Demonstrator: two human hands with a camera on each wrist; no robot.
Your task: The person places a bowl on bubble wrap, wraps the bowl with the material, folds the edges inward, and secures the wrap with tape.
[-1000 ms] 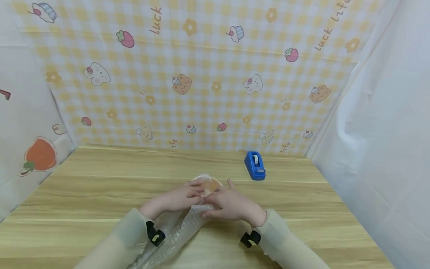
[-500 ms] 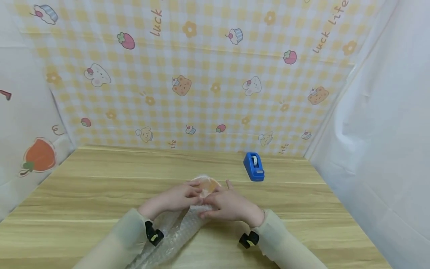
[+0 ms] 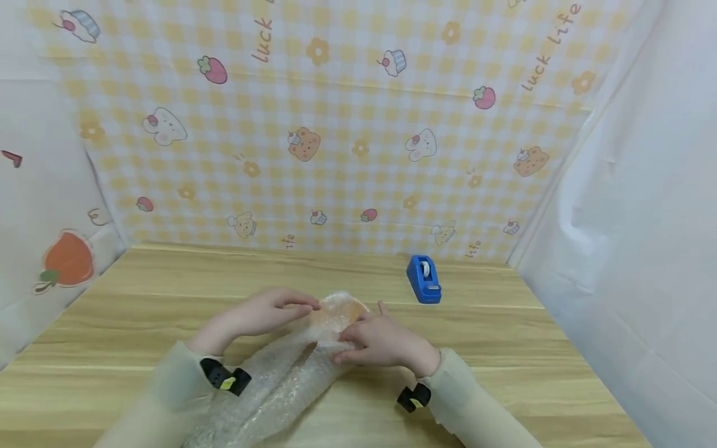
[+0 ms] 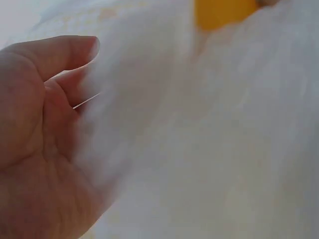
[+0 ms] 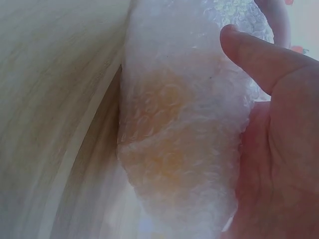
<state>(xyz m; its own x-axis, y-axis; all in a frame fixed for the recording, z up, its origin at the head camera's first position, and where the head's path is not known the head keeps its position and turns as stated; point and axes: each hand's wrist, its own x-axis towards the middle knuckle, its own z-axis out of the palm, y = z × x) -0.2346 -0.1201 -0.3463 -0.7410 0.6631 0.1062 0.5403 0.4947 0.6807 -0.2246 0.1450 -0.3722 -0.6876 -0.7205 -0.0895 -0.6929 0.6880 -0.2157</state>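
A round orange thing (image 3: 354, 308) lies wrapped in clear bubble wrap (image 3: 297, 379) on the wooden table; the wrap hides its kind. My right hand (image 3: 386, 342) holds the wrapped bundle from the right, fingers over its top and thumb on the near side. In the right wrist view the thumb lies along the bubble wrap (image 5: 174, 119), with orange showing through. My left hand (image 3: 274, 311) is at the bundle's left, fingers loosely bent and fingertips right at the wrap's edge. In the left wrist view, blurred wrap partly covers the fingers of the left hand (image 4: 45, 119).
A blue tape dispenser (image 3: 424, 280) with a roll of tape stands behind and to the right of the bundle. Loose bubble wrap trails toward the table's front edge, under the left forearm. A checked cloth (image 3: 358, 174) hangs behind the table (image 3: 504, 348).
My left hand has come off the top of the bundle and moved left. More of the wrap now shows, spread wider to the left. The right hand stays in place.
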